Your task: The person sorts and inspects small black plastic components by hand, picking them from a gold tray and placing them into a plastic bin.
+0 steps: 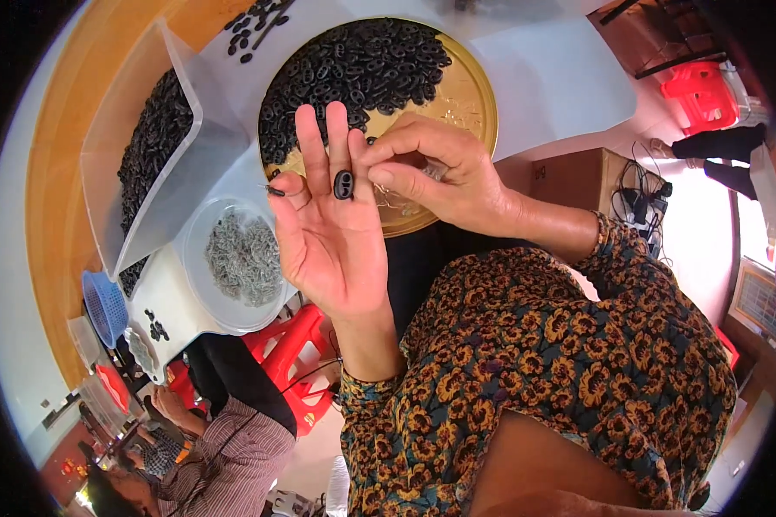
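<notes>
My left hand is palm up over the near side of a round gold tray. Its thumb and curled index finger pinch a small black piece with a thin pin-like bit sticking out. A black oval plastic piece with two slots rests at the base of its raised fingers. My right hand is closed in a pinch beside the left little finger; what its fingertips hold is hidden. Many similar black slotted pieces are heaped on the tray behind both hands.
Left stands a clear bin of black pieces. Nearer is a round clear tub of small translucent parts. A blue basket and red stools lie lower left, where another person sits. A cardboard box is at right.
</notes>
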`<action>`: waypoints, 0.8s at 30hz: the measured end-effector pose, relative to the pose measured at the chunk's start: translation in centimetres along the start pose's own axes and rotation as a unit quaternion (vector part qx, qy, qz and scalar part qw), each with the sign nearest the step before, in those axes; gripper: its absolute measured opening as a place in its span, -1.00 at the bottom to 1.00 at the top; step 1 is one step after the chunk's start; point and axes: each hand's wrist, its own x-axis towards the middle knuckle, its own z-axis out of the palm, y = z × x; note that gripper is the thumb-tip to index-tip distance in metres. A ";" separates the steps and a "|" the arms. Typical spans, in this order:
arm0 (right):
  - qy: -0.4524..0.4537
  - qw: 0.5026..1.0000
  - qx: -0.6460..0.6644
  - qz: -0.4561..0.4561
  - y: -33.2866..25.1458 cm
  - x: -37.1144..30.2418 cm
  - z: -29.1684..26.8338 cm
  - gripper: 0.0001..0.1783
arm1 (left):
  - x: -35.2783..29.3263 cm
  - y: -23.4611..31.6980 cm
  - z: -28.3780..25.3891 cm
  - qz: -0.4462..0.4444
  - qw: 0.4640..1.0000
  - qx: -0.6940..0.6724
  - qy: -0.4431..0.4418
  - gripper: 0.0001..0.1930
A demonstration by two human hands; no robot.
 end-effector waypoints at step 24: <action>-0.147 0.955 -0.186 -0.178 -1.0 2.3 -2.4 -0.78 | -1.6 -0.4 -0.6 0.005 0.995 0.099 0.014 -0.81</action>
